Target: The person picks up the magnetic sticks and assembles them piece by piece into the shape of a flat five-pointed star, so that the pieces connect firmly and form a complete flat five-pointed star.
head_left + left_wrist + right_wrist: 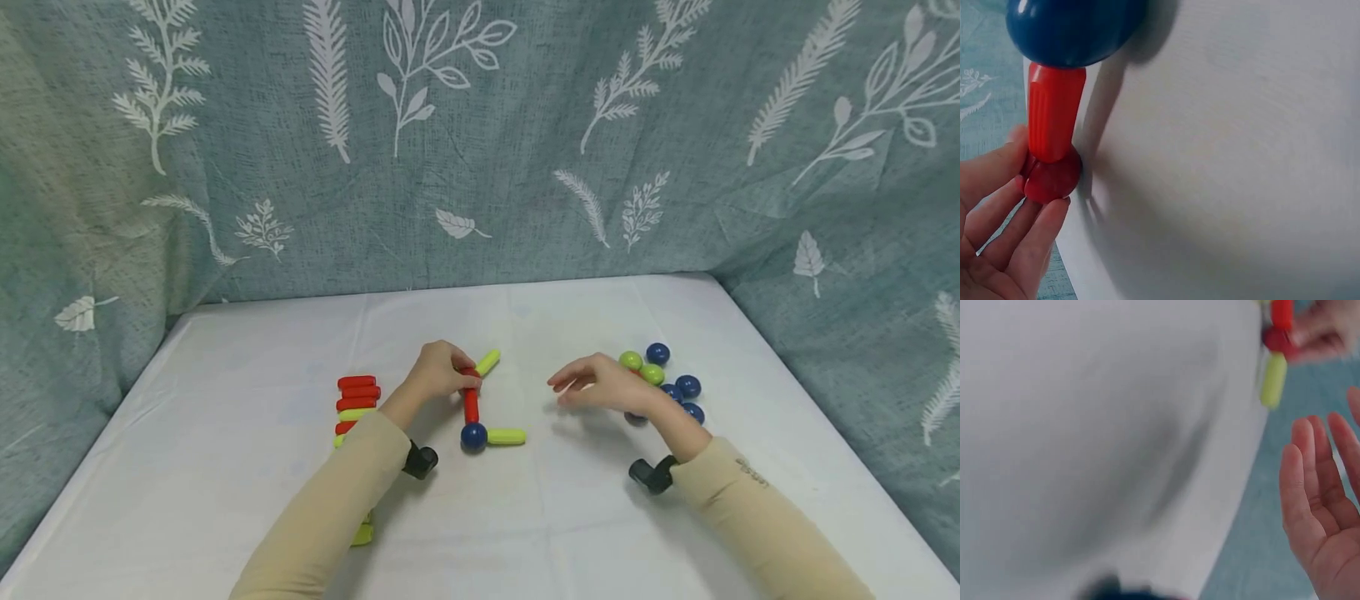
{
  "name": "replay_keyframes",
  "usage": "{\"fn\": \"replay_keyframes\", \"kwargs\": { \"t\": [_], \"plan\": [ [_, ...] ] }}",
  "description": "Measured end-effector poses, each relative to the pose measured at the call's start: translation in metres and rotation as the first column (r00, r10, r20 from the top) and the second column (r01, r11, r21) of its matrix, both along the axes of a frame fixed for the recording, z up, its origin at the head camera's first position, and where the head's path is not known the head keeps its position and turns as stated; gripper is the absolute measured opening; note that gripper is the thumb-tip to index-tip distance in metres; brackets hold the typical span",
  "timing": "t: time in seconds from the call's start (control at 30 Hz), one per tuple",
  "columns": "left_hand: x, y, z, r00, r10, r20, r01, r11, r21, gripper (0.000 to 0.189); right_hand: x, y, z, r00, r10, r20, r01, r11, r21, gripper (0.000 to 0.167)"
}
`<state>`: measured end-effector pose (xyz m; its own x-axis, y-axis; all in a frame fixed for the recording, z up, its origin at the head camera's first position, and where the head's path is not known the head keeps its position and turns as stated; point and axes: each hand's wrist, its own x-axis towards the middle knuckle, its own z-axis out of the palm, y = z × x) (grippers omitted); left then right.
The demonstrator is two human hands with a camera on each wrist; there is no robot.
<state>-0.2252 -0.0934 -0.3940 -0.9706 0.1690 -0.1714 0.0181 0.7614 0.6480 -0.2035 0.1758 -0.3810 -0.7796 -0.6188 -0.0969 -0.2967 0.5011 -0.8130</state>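
Note:
My left hand [441, 372] pinches a red ball [1054, 178] between thumb and fingertips. From that ball a red stick [471, 407] runs toward me to a blue ball [474, 437]. A yellow-green stick [506, 437] points right from the blue ball, and another yellow-green stick [488, 362] slants away from the red one. To the right, my right hand [603, 383] hovers over the cloth with its fingers loosely extended, holding nothing; the right wrist view also shows its bare palm and fingers [1294, 481].
Several blue balls [687, 386] and green balls [630, 360] lie beyond and beside the right wrist, partly covered by it. Left of the left forearm, red sticks [357, 382] and yellow-green sticks [362, 535] form a column, partly hidden by the sleeve. A patterned curtain [465, 167] hangs behind the white-covered table [247, 400].

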Motion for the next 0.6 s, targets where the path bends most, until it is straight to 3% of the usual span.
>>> {"fn": "replay_keyframes", "kwargs": {
  "t": [0.2, 0.4, 0.6],
  "plan": [
    [0.003, 0.001, 0.001, 1.0, 0.011, 0.002, -0.011, 1.0, 0.022, 0.03, -0.015, 0.04, 0.018, 0.984, -0.177, 0.001, 0.177, 0.984, -0.015, 0.04],
    [0.004, 0.0, 0.0, 1.0, 0.023, 0.005, -0.023, 0.999, 0.038, 0.029, -0.036, 0.078, 0.029, 0.939, -0.345, 0.016, 0.345, 0.939, 0.009, 0.046],
    [0.005, -0.001, -0.001, 0.999, 0.037, 0.002, -0.037, 0.998, 0.056, 0.029, -0.054, 0.104, 0.023, 0.877, -0.466, 0.116, 0.46, 0.885, 0.078, 0.05]
  ]
}}
